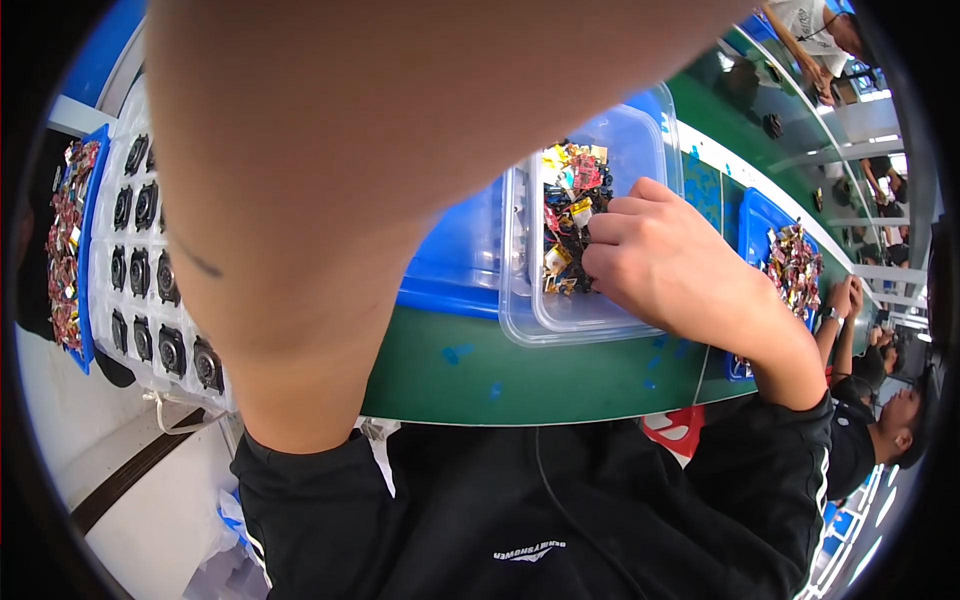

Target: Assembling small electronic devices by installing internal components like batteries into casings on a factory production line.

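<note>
My right hand reaches into a clear plastic box, its fingers curled down over a heap of small electronic parts. These parts are red, yellow, black and white. The fingertips are partly hidden, so whatever they grip does not show. Across the upper left of the head view runs my raised left arm, large and close. Its hand lies outside the picture. Beneath the clear box and to its left is a blue tray, partly covered by the arm.
Left stands a white tray of black, round watch-like cases, beside a blue bin of small parts. Another parts-filled blue bin sits right. Blue scraps dot the green table. Other people work along the line at right.
</note>
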A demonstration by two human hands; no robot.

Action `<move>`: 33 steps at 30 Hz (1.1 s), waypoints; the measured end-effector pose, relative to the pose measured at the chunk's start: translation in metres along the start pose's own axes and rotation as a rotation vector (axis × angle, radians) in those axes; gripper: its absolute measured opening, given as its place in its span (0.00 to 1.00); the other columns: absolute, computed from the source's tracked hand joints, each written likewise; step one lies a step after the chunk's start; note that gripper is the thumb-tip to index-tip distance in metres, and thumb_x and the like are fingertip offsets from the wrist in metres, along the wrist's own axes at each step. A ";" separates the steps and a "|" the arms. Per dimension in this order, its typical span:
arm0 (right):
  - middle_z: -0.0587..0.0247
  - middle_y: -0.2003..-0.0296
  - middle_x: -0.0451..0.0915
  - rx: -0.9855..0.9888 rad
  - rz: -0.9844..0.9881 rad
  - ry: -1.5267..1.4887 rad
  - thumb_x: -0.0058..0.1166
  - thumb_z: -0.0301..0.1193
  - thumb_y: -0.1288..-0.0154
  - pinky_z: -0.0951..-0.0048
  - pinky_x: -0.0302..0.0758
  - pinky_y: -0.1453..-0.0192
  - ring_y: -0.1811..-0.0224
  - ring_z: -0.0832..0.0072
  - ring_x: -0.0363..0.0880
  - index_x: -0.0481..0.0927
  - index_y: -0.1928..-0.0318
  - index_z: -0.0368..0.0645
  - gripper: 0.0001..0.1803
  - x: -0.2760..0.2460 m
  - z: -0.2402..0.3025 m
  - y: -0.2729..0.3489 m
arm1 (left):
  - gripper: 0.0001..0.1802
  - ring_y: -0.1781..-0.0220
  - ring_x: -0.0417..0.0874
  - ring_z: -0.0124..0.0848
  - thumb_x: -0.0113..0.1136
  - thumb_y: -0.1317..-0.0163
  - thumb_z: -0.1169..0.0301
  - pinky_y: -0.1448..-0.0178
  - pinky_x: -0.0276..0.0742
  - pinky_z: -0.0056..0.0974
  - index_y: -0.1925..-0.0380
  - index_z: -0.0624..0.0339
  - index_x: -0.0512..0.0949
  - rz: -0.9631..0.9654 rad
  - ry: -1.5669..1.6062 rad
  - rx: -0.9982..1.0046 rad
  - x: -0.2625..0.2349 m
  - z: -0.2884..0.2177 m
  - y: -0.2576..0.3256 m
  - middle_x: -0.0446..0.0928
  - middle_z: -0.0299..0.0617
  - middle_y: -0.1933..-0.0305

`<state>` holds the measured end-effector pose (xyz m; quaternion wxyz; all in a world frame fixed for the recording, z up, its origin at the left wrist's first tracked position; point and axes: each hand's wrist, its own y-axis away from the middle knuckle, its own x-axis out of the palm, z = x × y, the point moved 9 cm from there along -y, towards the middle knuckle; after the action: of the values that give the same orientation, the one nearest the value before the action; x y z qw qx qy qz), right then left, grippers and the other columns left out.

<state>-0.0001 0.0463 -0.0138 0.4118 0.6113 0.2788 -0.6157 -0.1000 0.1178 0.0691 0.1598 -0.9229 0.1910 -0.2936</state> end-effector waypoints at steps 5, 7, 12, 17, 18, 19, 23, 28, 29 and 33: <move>0.68 0.75 0.72 0.009 0.001 0.000 0.61 0.28 0.53 0.68 0.68 0.57 0.65 0.70 0.74 0.75 0.79 0.45 0.07 0.001 -0.003 0.000 | 0.19 0.55 0.83 0.35 0.52 0.41 0.85 0.51 0.81 0.32 0.48 0.72 0.73 0.011 -0.006 -0.003 0.000 -0.004 -0.001 0.79 0.51 0.57; 0.67 0.75 0.72 0.002 -0.003 -0.010 0.62 0.27 0.54 0.67 0.68 0.57 0.65 0.70 0.75 0.75 0.79 0.45 0.07 -0.001 -0.003 -0.001 | 0.19 0.56 0.83 0.34 0.52 0.41 0.85 0.52 0.81 0.32 0.48 0.71 0.73 0.011 -0.014 -0.003 -0.002 -0.006 -0.002 0.79 0.51 0.57; 0.64 0.74 0.73 0.082 -0.151 -0.165 0.62 0.26 0.51 0.65 0.70 0.58 0.66 0.65 0.76 0.78 0.74 0.43 0.05 -0.027 -0.010 0.000 | 0.19 0.56 0.83 0.33 0.52 0.42 0.86 0.53 0.81 0.31 0.49 0.71 0.73 -0.004 -0.038 0.001 -0.010 -0.013 0.000 0.79 0.51 0.57; 0.62 0.73 0.75 0.148 -0.197 -0.335 0.64 0.20 0.54 0.64 0.69 0.60 0.68 0.63 0.75 0.81 0.72 0.40 0.06 -0.031 -0.022 0.013 | 0.19 0.57 0.84 0.32 0.52 0.42 0.86 0.53 0.81 0.30 0.49 0.71 0.73 -0.015 -0.045 0.016 -0.013 -0.022 0.001 0.79 0.51 0.58; 0.62 0.73 0.75 0.141 -0.193 -0.331 0.64 0.20 0.54 0.64 0.69 0.60 0.68 0.63 0.75 0.81 0.72 0.40 0.06 -0.030 -0.020 0.013 | 0.19 0.57 0.84 0.32 0.52 0.42 0.86 0.54 0.81 0.30 0.49 0.71 0.74 -0.017 -0.047 0.019 -0.013 -0.024 0.002 0.79 0.51 0.58; 0.62 0.72 0.76 0.153 -0.222 -0.378 0.63 0.21 0.52 0.64 0.69 0.60 0.68 0.63 0.75 0.81 0.72 0.41 0.05 -0.031 -0.020 0.015 | 0.19 0.57 0.84 0.32 0.52 0.43 0.86 0.54 0.81 0.30 0.49 0.71 0.74 -0.019 -0.048 0.023 -0.013 -0.025 0.002 0.79 0.51 0.58; 0.61 0.69 0.78 0.243 -0.297 -0.570 0.63 0.19 0.49 0.67 0.73 0.60 0.64 0.66 0.79 0.82 0.70 0.40 0.05 -0.035 -0.022 0.023 | 0.19 0.58 0.84 0.31 0.52 0.43 0.86 0.55 0.80 0.29 0.50 0.71 0.74 -0.020 -0.043 0.029 -0.015 -0.028 0.002 0.79 0.51 0.58; 0.57 0.63 0.80 0.459 -0.461 -1.189 0.58 0.16 0.44 0.75 0.76 0.57 0.63 0.76 0.79 0.77 0.70 0.35 0.04 -0.023 -0.044 0.043 | 0.19 0.59 0.84 0.30 0.52 0.44 0.87 0.56 0.80 0.29 0.51 0.71 0.74 0.014 -0.030 0.051 -0.010 -0.032 -0.010 0.79 0.51 0.58; 0.57 0.64 0.80 0.404 -0.462 -1.235 0.56 0.17 0.43 0.78 0.77 0.56 0.62 0.79 0.78 0.75 0.69 0.36 0.04 -0.025 -0.043 0.044 | 0.19 0.59 0.84 0.29 0.52 0.44 0.87 0.56 0.80 0.29 0.51 0.71 0.74 0.026 -0.041 0.057 -0.006 -0.038 -0.012 0.79 0.51 0.58; 0.59 0.66 0.80 0.520 -0.693 -1.165 0.55 0.18 0.40 0.79 0.77 0.58 0.65 0.80 0.79 0.74 0.67 0.37 0.04 -0.031 -0.072 0.046 | 0.19 0.60 0.84 0.29 0.52 0.44 0.87 0.57 0.80 0.28 0.51 0.71 0.75 0.095 -0.038 0.066 -0.001 -0.035 -0.031 0.79 0.51 0.58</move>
<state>0.0738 0.0892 0.0166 0.1162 0.1386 0.0364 -0.9828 -0.1139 0.1386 0.1089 0.2075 -0.9125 0.2215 -0.2742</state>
